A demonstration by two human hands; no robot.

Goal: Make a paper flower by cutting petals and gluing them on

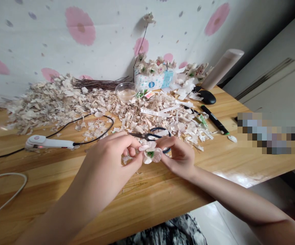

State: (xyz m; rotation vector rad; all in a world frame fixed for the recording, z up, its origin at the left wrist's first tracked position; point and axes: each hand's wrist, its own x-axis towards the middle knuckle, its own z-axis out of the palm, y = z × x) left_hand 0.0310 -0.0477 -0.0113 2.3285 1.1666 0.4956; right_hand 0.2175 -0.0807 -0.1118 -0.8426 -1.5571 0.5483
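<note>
Blossom [151, 153]: petals in handling; next touch wants gentleness.
Left hand [109, 156]: fingertips pinching one edge.
Right hand [180, 156]: pinching opposite.

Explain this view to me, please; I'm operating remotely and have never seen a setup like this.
There is no machine here: a person works with two bare hands. The single picture comes from a camera worn on the head, looking forward and down.

The left hand and right hand hold a pale flower with a green centre between their fingertips.

On the wooden table, dark-handled scissors lie just behind the flower. Beyond are heaped loose petals, thin dark stems and a clear plastic cup. A white corded tool lies left; a black mouse lies right.
</note>
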